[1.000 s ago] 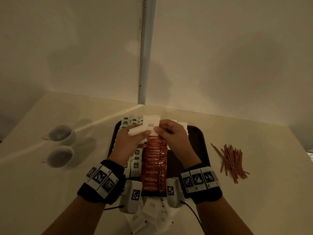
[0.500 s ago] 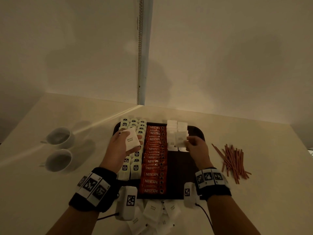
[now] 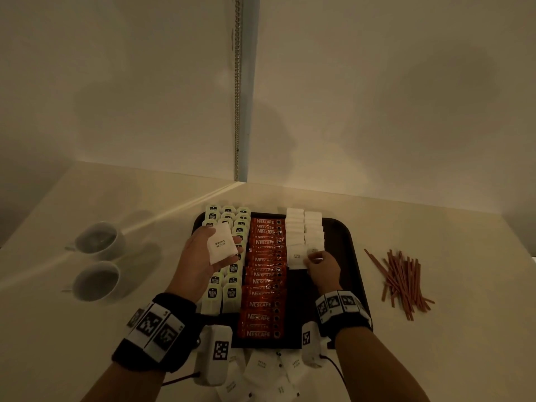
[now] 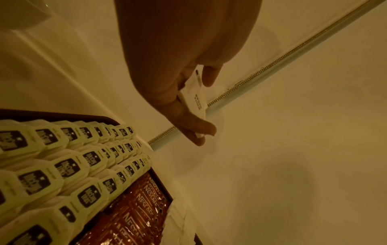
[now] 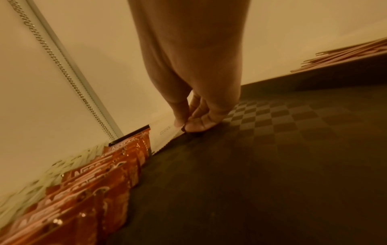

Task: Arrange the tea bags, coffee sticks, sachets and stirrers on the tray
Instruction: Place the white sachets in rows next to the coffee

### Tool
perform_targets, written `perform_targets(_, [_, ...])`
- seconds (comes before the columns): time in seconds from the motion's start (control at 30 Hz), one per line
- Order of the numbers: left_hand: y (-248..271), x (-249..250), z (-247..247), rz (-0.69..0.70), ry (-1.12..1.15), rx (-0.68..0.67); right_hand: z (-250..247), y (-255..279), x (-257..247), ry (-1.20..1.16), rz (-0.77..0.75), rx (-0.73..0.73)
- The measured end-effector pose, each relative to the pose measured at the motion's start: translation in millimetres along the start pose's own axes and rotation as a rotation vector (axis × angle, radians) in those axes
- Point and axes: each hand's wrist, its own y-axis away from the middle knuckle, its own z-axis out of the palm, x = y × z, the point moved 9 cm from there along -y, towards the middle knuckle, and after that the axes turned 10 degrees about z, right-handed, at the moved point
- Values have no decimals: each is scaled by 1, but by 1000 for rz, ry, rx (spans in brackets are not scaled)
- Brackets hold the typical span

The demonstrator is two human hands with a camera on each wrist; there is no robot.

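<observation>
A dark tray [image 3: 342, 236] holds rows of pale green tea bags [image 3: 232, 294], a column of red coffee sticks [image 3: 262, 285] and two columns of white sugar sachets [image 3: 304, 227]. My left hand [image 3: 203, 253] hovers over the tea bags and holds a small stack of white sugar sachets [image 3: 222, 246], also seen in the left wrist view as sachets [image 4: 194, 97] held between thumb and fingers. My right hand [image 3: 320, 264] pinches one sachet [image 3: 298, 258] at the near end of the sachet columns, low on the tray floor [image 5: 272, 149]. Brown stirrers [image 3: 403, 281] lie on the table right of the tray.
Two white cups [image 3: 98, 259] stand on the table to the left. More loose sachets [image 3: 261, 369] lie at the tray's near edge between my wrists. Walls meet in a corner right behind the tray.
My hands parted from a shared stack over the coffee sticks. The right hand carried one sachet to the right and lowered it to the near end of the sachet columns; the left stayed over the tea bags.
</observation>
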Motion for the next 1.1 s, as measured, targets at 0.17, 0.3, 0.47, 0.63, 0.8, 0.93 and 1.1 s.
perform_targets(0.17, [1,-4,3,-50,72,-19,-1,4,-7,75,-34,36])
perform_targets(0.3, [2,-2,7,-17,52,-37,-2,25,-31,17,-135,32])
perform_targets(0.47, [-1,6,16,126,-133,-55,35,114,-108,-73,-438,-485])
perform_targets(0.63, [1,14,21,262,-263,-48,39,152,-137,-121,-571,-518])
perform_targets(0.8, [9,9,29,219,-382,-211,13,149,-162,-240,-642,-473])
perform_targets(0.93, [13,22,35,329,-419,-246,-3,164,-183,-81,-848,-344])
perform_targets(1.1, [10,32,34,400,-377,-183,-6,159,-172,-172,-711,-416])
